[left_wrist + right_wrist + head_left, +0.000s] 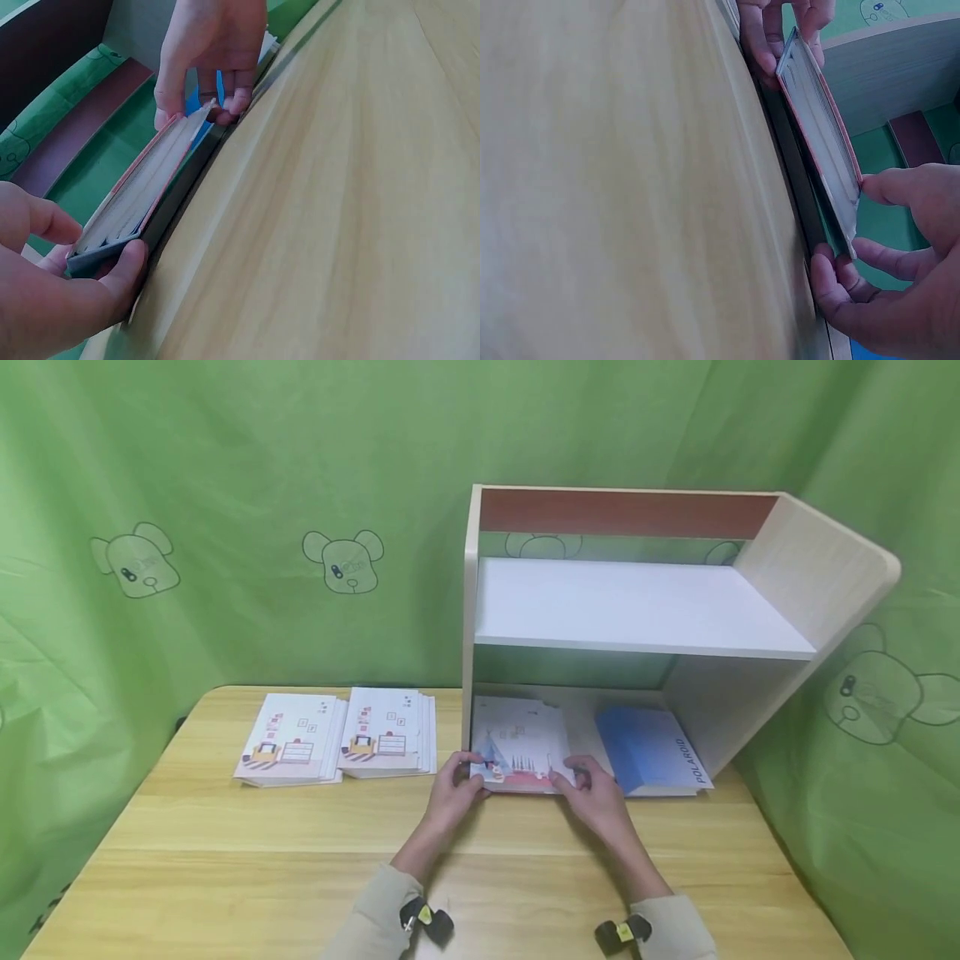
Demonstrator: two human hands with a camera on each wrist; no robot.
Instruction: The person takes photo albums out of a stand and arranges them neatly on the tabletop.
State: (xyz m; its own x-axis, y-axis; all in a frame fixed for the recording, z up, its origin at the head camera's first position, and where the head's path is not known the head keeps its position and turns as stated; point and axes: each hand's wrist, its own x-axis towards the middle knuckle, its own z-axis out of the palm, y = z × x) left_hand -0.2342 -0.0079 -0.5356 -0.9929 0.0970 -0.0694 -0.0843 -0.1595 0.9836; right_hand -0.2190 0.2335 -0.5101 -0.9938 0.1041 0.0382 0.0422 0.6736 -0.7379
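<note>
A light-covered picture book [517,743] with a red edge lies in the left part of the shelf's lower compartment. My left hand [453,789] grips its near left corner, and in the left wrist view the thumb and fingers pinch the book's spine end [101,251]. At the near right corner my right hand [596,789] holds the book between thumb and fingers. The right wrist view shows the page edges [817,127] facing me, with the book slightly raised over the shelf's dark front edge [799,180].
A blue book [652,752] marked POLAROID lies to the right in the same compartment of the wooden shelf [645,606]. Two stacks of white picture booklets, a left stack [288,739] and a right stack [382,731], stand on the table [300,852]. A green curtain [247,460] hangs behind.
</note>
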